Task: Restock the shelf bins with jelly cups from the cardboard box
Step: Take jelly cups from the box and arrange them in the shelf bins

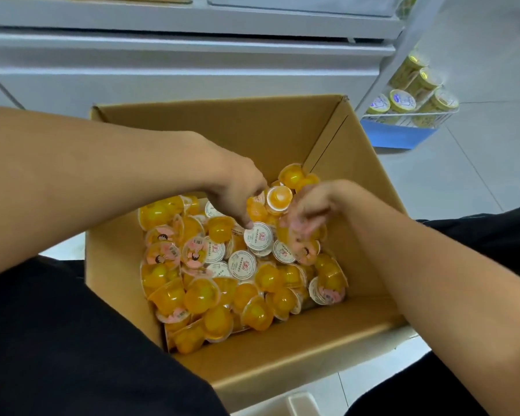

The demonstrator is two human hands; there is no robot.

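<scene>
Both hands in cardboard box (252,367), gathering jelly cups (222,283). Left hand (237,190) grip curled round cups; right hand (308,211) grip unclear, blurred. Scoop handfuls, don't crush lids.

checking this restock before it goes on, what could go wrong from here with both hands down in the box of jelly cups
1. Both the left hand and the right hand gather from the loose heap of jelly cups; an overfull handful could spill cups on the way up to the shelf.
2. The cups lie jumbled at all angles, so pressing down into them might strain their film lids.
3. The cardboard box sits between the person's legs; a knee shift could tip it.
</scene>
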